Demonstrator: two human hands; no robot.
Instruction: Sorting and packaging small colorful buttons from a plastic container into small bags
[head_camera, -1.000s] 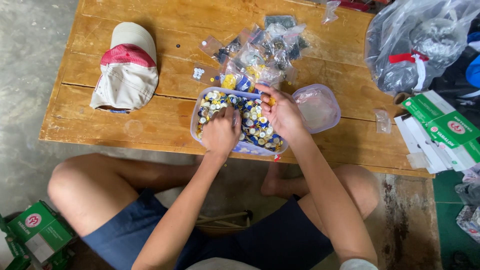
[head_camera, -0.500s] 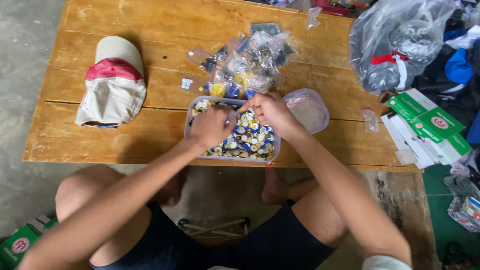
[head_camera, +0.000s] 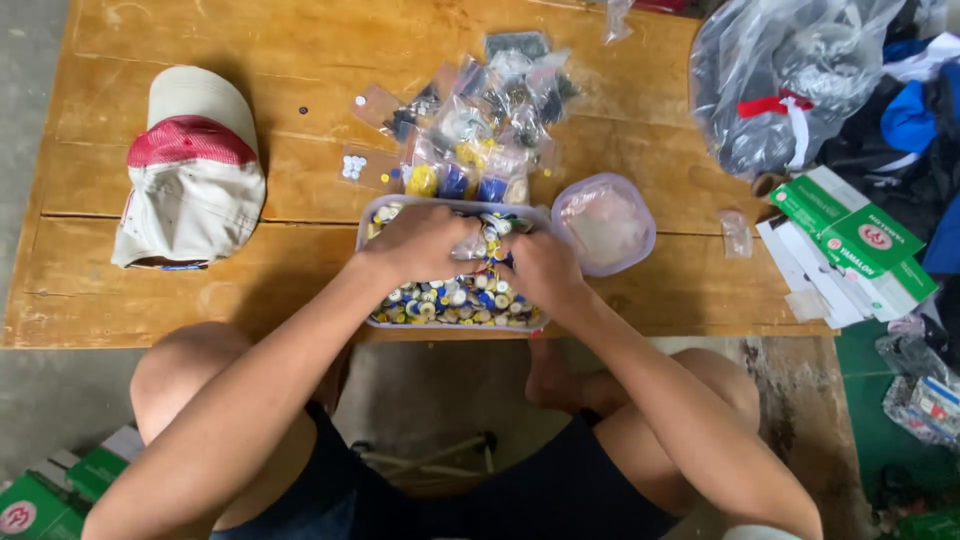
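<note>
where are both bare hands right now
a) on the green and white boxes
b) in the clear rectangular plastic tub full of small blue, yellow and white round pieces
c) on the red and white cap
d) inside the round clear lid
b: the left hand and right hand are both down in the clear rectangular plastic tub of small blue, yellow and white round pieces, apart from the red and white cap to its left.

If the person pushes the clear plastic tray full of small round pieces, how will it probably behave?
The tray looks thin-walled, so it may flex when lifted. Filled with many small round pieces, it is probably heavy for its size and would slide on the wooden table rather than tip. Its near edge sits at the table's edge, so a pull could spill it.
</note>
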